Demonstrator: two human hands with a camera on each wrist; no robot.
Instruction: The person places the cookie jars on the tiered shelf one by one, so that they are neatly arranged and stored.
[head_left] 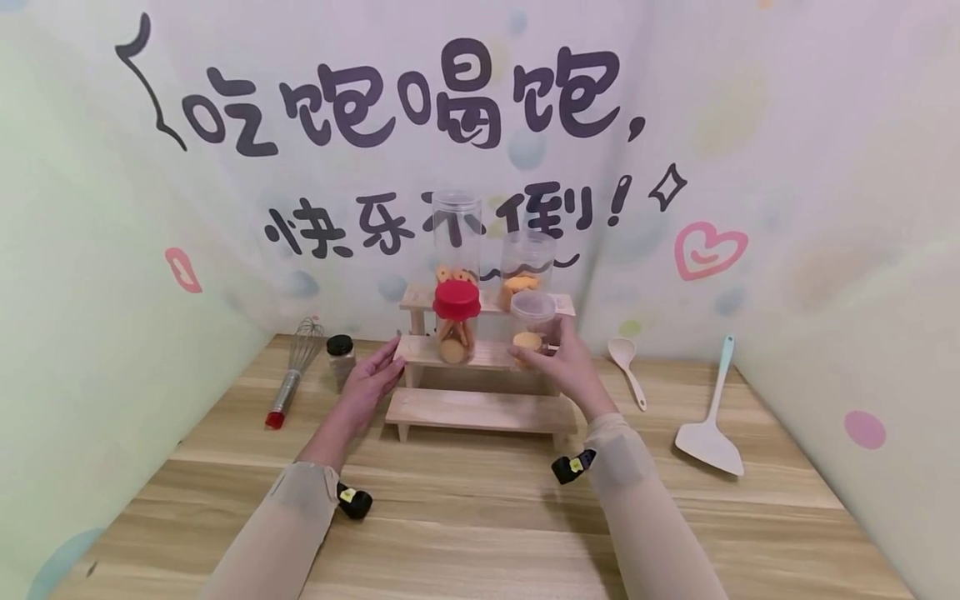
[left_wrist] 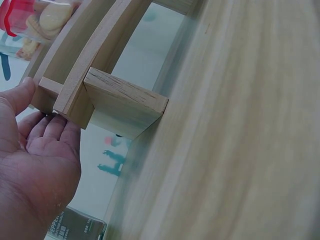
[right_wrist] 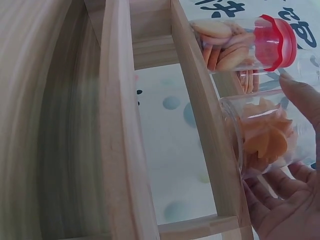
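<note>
A three-tier wooden display rack (head_left: pixel 480 412) stands on the table. My left hand (head_left: pixel 372 379) grips the left end of its middle tier; in the left wrist view, the thumb and curled fingers of that hand (left_wrist: pixel 42 145) meet the board's end. On the same tier, at the right, my right hand (head_left: pixel 566 364) holds a clear plastic jar (head_left: pixel 533 312) of cookies. In the right wrist view the jar (right_wrist: pixel 265 132) is upright on the board, thumb on one side and fingers on the other. Beside it is a red-lidded cookie jar (head_left: pixel 457 321).
Two clear cookie jars, a tall one (head_left: pixel 457 225) and a shorter one (head_left: pixel 527 258), stand on the top tier. Left of the rack are a whisk (head_left: pixel 292 375) and a black-lidded pepper jar (head_left: pixel 341 360). To the right lie a spoon (head_left: pixel 628 367) and a white spatula (head_left: pixel 709 442).
</note>
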